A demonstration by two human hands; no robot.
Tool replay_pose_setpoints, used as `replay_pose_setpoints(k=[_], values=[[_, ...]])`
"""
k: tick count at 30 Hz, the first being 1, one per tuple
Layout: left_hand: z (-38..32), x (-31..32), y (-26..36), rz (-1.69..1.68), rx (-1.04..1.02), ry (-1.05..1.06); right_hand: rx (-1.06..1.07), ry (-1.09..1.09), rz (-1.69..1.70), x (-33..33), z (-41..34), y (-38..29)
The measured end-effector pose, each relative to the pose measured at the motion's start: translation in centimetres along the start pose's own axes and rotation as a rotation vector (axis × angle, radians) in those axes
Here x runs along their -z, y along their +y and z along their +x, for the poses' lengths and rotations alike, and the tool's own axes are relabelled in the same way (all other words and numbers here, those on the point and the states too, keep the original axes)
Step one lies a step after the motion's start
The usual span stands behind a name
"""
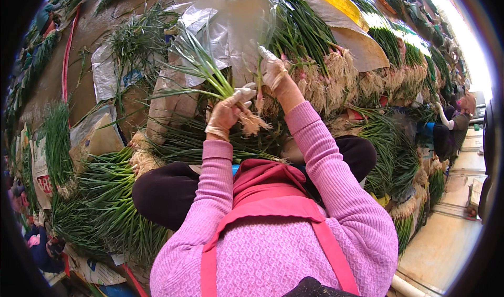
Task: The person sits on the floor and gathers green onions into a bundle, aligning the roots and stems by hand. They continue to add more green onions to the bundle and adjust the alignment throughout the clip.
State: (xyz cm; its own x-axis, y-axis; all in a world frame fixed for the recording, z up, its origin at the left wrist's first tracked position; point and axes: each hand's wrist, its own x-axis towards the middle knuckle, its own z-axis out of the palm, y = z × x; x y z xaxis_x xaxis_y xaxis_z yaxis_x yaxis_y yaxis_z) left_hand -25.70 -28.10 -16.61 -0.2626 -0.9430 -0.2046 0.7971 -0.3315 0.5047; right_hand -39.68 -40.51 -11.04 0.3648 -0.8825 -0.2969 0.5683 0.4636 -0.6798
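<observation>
My left hand [227,111], in a thin whitish glove, is closed around a small bunch of green onions [215,78]. Their leaves point up and to the left, and pale roots hang out below my fingers. Slightly farther off, my right hand [272,69], gloved too, pinches a single thin onion stalk [259,94] with a small pinkish bulb and roots. Just beyond the right hand lies a large pile of green onions [303,29], roots toward me. More loose onion plants [185,141] spread across my lap, partly hidden by my forearms.
A stack of onions [114,190] lies by my left knee, another heap [390,151] by my right. Plastic sheeting [204,29] and woven sacks [362,49] lie ahead. A red strap [70,57] crosses the wet floor at left. Another person [453,120] sits at right.
</observation>
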Motion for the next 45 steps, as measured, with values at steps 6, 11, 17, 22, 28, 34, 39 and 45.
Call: replay_pose_setpoints(k=[6,11,17,22,28,34,39,45], values=[[1.8,-1.0,-2.4,-0.045,0.068,0.252,0.395,0.538,-0.67,1.4,2.6,4.7],[1.6,-1.8,-1.8,-0.014,0.094,0.26,0.424,0.243,-0.254,2.9,-0.1,4.5],[1.1,-2.1,-0.1,-0.323,0.05,0.156,0.144,0.455,-0.04,3.1,-3.8,0.3],[1.1,-2.1,0.5,-0.439,0.079,0.13,0.331,-0.135,-0.92,2.7,-2.2,4.3],[0.4,-2.6,1.5,-0.595,0.168,0.083,0.631,0.195,-1.685,8.1,-3.6,7.3],[0.9,-2.4,0.7,-0.46,0.09,0.116,-0.544,-0.585,-2.223,9.8,-7.1,4.7],[1.7,-1.5,-2.2,-0.2,0.072,0.22,-0.07,0.09,-1.521,3.9,-1.8,0.3],[1.9,0.4,-1.9,-0.045,0.119,0.367,0.549,0.067,-1.369,0.3,-2.4,-2.8]])
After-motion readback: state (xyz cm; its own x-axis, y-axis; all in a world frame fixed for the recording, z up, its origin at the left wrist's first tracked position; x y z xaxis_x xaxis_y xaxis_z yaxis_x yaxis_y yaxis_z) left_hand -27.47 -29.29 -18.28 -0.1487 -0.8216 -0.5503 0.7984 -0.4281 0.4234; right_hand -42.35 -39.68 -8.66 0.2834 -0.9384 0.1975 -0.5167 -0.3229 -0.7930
